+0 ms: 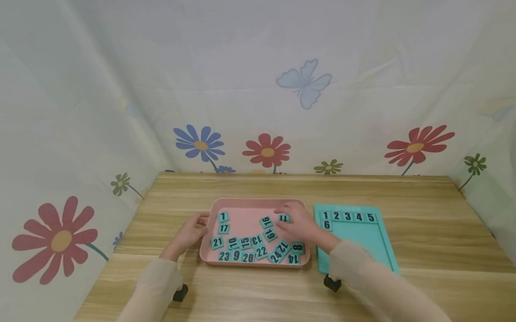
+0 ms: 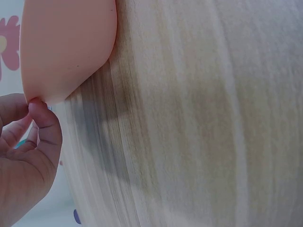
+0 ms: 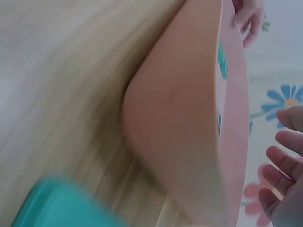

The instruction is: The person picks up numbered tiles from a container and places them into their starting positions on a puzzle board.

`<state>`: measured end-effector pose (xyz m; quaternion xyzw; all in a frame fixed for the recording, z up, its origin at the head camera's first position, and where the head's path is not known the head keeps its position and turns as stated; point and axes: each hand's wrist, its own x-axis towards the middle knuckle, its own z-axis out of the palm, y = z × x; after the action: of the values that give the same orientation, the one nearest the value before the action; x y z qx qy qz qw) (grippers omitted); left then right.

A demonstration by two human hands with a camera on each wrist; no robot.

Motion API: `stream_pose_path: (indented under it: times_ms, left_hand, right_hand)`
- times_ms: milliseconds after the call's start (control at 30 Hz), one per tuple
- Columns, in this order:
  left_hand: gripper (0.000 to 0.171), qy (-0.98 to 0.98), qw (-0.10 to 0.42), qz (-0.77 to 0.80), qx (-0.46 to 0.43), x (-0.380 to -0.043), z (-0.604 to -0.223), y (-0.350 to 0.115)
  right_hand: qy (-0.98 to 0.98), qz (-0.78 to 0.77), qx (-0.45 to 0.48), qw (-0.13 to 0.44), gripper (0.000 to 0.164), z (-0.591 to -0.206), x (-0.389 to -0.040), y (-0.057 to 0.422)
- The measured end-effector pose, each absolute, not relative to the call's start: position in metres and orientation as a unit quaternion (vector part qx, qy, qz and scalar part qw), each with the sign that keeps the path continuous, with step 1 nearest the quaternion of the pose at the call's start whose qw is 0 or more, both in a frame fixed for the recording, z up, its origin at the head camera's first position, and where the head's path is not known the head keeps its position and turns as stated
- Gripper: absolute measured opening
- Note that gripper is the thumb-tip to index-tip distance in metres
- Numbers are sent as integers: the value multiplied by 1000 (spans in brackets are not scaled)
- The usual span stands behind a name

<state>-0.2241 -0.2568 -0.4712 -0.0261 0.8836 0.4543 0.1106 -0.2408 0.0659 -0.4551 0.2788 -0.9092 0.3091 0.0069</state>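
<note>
A pink tray (image 1: 242,210) holds several turquoise number tiles, most of them grouped along its near side. At the tray's left end, my left hand (image 1: 191,233) pinches the rim between thumb and finger, as the left wrist view (image 2: 28,161) shows. My right hand (image 1: 297,222) is over the tray's right end, fingers apart and loosely bent. Partly covered by it is the 11 tile (image 1: 284,218); the 16 tile (image 1: 266,221) and 19 tile (image 1: 270,234) lie just left of its fingertips. In the right wrist view, the fingers (image 3: 285,161) hold nothing.
Right of the tray lies a turquoise frame board (image 1: 359,245), with tiles 1 to 5 along its top row and the 6 tile (image 1: 326,224) below the 1. Both sit on a wooden table (image 1: 254,298). A flower-printed curtain (image 1: 247,100) hangs behind.
</note>
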Motion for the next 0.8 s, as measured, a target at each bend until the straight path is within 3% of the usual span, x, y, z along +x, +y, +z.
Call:
stream_pose_path:
  times_ms: [400,800]
  left_hand:
    - [45,886,110,450,-36,-224,-469,-257]
    - [47,877,105,468,-20,-224,-472,-259]
  right_hand:
    - [-902,189,378,-86,55,-457,-242,-13]
    - [-904,140,375,-147,74,-470,-244,-60]
